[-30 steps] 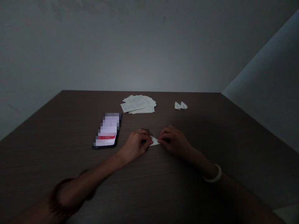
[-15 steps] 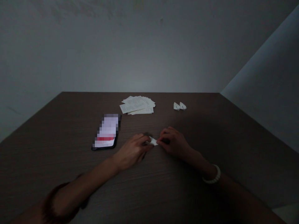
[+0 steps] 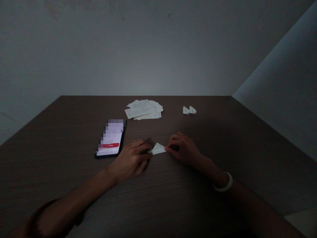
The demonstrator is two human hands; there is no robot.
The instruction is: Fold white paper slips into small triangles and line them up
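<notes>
The right hand [image 3: 182,146], fingers curled inward, pinches the folded paper [image 3: 158,149] at its three o'clock corner; the left hand [image 3: 132,157], half open, meets its nine o'clock end, gripping or not I cannot tell.

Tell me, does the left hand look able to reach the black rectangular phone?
Probably yes: the black rectangular phone lies beside the left hand, with nothing visible between them, though that hand is busy at the white paper triangle.

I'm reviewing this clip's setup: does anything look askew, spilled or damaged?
The papers near the back of the table lie askew, edges jutting at different angles; the wall above has a small dark spot. Nothing looks spilled.
</notes>
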